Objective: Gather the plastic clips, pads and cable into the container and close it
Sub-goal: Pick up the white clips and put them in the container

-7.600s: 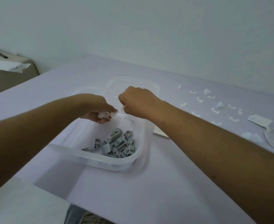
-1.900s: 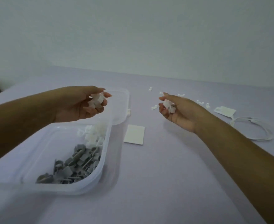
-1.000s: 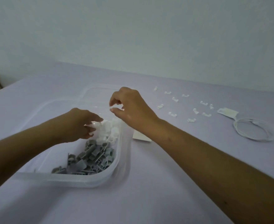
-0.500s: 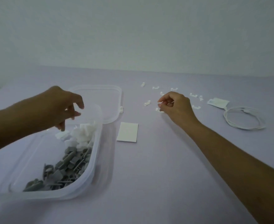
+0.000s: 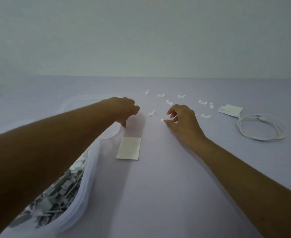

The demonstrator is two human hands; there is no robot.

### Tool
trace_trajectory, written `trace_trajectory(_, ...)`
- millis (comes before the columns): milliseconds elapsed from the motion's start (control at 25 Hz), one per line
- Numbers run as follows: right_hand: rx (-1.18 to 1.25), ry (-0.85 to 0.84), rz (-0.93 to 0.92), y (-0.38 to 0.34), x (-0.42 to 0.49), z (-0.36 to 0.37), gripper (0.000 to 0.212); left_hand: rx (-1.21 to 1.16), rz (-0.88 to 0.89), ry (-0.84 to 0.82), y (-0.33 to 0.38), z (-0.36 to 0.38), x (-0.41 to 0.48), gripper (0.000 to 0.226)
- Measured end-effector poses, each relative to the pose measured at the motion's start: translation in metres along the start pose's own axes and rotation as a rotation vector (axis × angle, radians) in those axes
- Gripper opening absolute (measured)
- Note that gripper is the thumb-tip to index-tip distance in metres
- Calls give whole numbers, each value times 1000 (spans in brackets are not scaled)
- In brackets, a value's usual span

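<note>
A clear plastic container (image 5: 87, 179) at lower left holds grey clips (image 5: 62, 189) and white clips (image 5: 78, 162), partly hidden by my left forearm. Its clear lid (image 5: 83, 102) lies flat behind it. My left hand (image 5: 124, 109) reaches past the lid, fingers curled down, holding nothing that I can see. My right hand (image 5: 180, 119) pinches a small white clip (image 5: 162, 120) at the table surface. Several white clips (image 5: 181, 96) lie scattered beyond it. A white pad (image 5: 129, 148) lies beside the container. A second pad (image 5: 230, 110) and a coiled white cable (image 5: 261, 128) lie at right.
Everything rests on a lilac table (image 5: 158, 194) that ends at a pale wall behind.
My left hand has left the container and reached forward to the right, past the lid. My right hand stays among the scattered clips, pinching one.
</note>
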State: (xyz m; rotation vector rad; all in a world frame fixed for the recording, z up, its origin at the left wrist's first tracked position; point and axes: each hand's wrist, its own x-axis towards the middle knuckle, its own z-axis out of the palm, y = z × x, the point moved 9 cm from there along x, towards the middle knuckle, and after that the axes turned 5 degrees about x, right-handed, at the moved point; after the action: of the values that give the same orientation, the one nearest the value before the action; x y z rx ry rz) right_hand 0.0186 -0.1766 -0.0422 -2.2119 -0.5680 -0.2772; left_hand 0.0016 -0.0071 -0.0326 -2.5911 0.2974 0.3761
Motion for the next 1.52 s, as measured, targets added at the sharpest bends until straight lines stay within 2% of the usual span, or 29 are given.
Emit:
trace_trajectory(120, -184, -91, -13, -2, 2, 14, 36, 69, -25, -49, -2, 8, 5, 61)
trace_trajectory(240, -561, -158, -88, -9, 5, 33, 49, 174, -17, 17, 2, 8, 3, 47)
trace_trajectory(360, -692, -198, -199, -15, 9, 50, 40, 181, -16, 101, 2, 9, 5, 32)
trace_trajectory(440, -746, -217, -324, -20, 6, 60, 27, 76, -31, 112, -5, 10, 5, 30)
trace_trajectory(520, -783, -242, -375, -24, 4, 63, 24, -59, -32, 116, -11, 13, 6, 32)
trace_trajectory(560, -710, -263, -353, -25, 3, 61, 20, -103, -26, 121, -12, 13, 7, 33)
trace_trajectory(640, -369, -265, -200, -22, 6, 45, 18, -161, -21, 137, -12, 11, 7, 34)
trace_trajectory(720, 62, -119, 31, -8, 10, 19, 23, -205, -35, 153, -10, 10, 9, 33)
trace_trajectory(800, 600, 40, 371, 25, 9, -1, 26, -251, -69, 149, -10, 9, 11, 31)
trace_trajectory(880, 1181, 96, 710, 45, -2, -2, 26, -359, -119, 120, -14, 11, 13, 28)
trace_trajectory(920, 1333, 102, 794, 50, -6, -6, 25, -421, -150, 105, -14, 11, 13, 27)
trace_trajectory(960, 1368, 99, 818, 53, -7, -15, 25, -443, -174, 88, -11, 11, 12, 26)
trace_trajectory(1040, 1180, 86, 780, 65, -4, -31, 26, -374, -208, 68, -2, 6, 12, 30)
trace_trajectory(1120, 669, 60, 625, 71, 1, -53, 28, -294, -240, 63, 9, 1, 10, 35)
trace_trajectory(1200, 119, 8, 356, 59, 7, -65, 30, -246, -264, 50, 17, 1, 11, 35)
trace_trajectory(1360, -676, -159, -9, 39, -3, -36, 52, -202, -315, 58, 25, 6, 10, 32)
trace_trajectory(1440, -822, -163, -134, 30, -8, -20, 48, -218, -323, 83, 24, 0, 10, 32)
trace_trajectory(1520, -835, -197, -265, 22, -11, -6, 36, -377, -315, 67, 18, -2, 11, 32)
